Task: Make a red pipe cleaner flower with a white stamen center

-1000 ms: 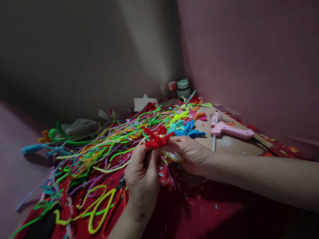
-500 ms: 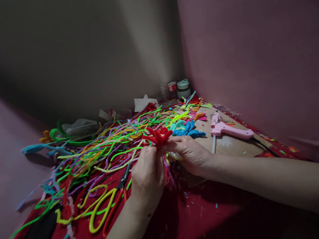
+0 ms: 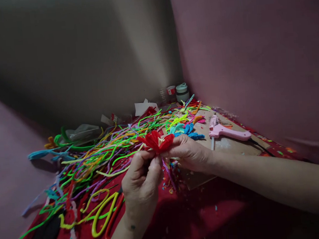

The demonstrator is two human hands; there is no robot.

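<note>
The left hand (image 3: 142,182) and right hand (image 3: 190,152) pinched the red flower (image 3: 159,141) above the red cloth (image 3: 194,222), well short of its far corner. The flower looked wider-spread than half a second earlier, and the left hand covered more of the scissors (image 3: 115,214).

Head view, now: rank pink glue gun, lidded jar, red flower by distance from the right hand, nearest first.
From the right hand:
1. Red flower: in its grip, on its left side.
2. Pink glue gun: off to its right, a little beyond it.
3. Lidded jar: far back, roughly straight ahead.
</note>
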